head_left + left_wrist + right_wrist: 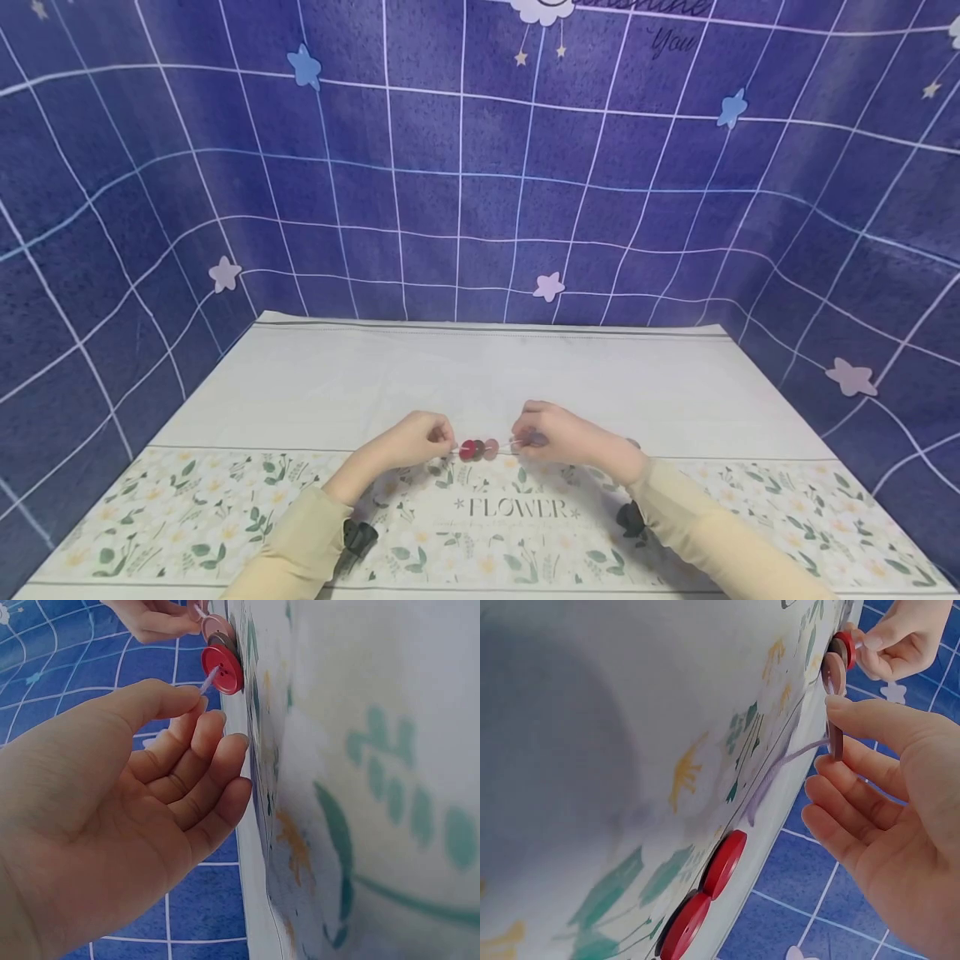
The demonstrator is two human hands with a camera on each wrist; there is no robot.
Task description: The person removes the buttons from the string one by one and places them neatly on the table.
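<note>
A pale lavender cord (784, 757) runs through a short row of buttons between the two hands. At its left end is a large red button (223, 669), followed by a dark brown button (478, 450) and a dusty-pink button (491, 449). My left hand (422, 437) pinches the cord between thumb and index finger just beside the red button. With thumb and fingers, my right hand (558, 432) holds another brownish button (835, 741) nearly on edge, and the cord's loose tail hangs out past it toward the cloth.
Two more red buttons (725, 864) lie on the cloth near the right wrist. A white tablecloth (337, 375) with a floral band covers the table. Blue gridded fabric (480, 208) with stars hangs behind and at both sides.
</note>
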